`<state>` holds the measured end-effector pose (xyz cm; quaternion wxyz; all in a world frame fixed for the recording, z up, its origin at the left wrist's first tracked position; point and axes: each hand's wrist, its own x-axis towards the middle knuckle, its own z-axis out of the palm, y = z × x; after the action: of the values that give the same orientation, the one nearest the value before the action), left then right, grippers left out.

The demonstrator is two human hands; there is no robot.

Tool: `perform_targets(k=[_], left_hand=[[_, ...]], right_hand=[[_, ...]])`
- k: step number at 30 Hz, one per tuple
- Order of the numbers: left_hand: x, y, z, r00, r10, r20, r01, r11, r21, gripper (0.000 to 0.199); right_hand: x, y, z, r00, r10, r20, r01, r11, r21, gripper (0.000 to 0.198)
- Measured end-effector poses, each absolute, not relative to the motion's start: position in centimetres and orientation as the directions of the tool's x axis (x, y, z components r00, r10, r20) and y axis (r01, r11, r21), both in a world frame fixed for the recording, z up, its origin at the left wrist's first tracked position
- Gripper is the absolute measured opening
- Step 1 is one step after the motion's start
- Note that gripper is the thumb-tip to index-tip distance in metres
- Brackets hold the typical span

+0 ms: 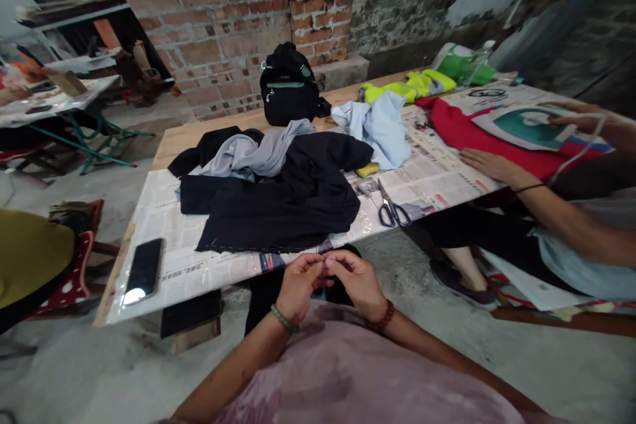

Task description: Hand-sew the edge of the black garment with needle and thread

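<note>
My left hand (pixel 298 286) and my right hand (pixel 356 281) are held close together just below the near edge of the table (pixel 209 136), fingertips pinched toward each other on something too small to make out. A green bead bracelet is on my left wrist, a red-brown one on my right. Right beyond my hands a black garment (pixel 278 202) lies spread on newspaper, with a grey cloth (pixel 256 152) and a light blue cloth (pixel 377 126) on top and behind. Blue-handled scissors (pixel 392 209) rest to the right of the black garment.
A black phone (pixel 144 270) lies at the table's near left corner. A black bag (pixel 288 86) stands at the far edge, with yellow-green cloth (pixel 412 85) beyond. Another person's hand (pixel 489 164) rests on a red fabric (pixel 462 129) at right. A cluttered table (pixel 54 99) stands far left.
</note>
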<state>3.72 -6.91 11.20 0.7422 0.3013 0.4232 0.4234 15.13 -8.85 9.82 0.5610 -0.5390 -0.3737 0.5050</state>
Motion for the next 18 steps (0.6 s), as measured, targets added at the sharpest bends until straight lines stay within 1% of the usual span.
perform_targets(k=[5, 18], left_hand=[[3.93, -6.72, 11.11, 0.299, 0.880, -0.369, -0.381, 0.465, 0.799, 0.023], [4.57, -6.71, 10.93, 0.310, 0.879, -0.363, -0.346, 0.460, 0.818, 0.023]], right_hand=[[15.35, -8.70, 9.65, 0.209, 0.968, -0.137, -0.171, -0.102, -0.980, 0.016], [16.01, -8.72, 9.68, 0.223, 0.969, -0.102, -0.132, -0.074, -0.988, 0.015]])
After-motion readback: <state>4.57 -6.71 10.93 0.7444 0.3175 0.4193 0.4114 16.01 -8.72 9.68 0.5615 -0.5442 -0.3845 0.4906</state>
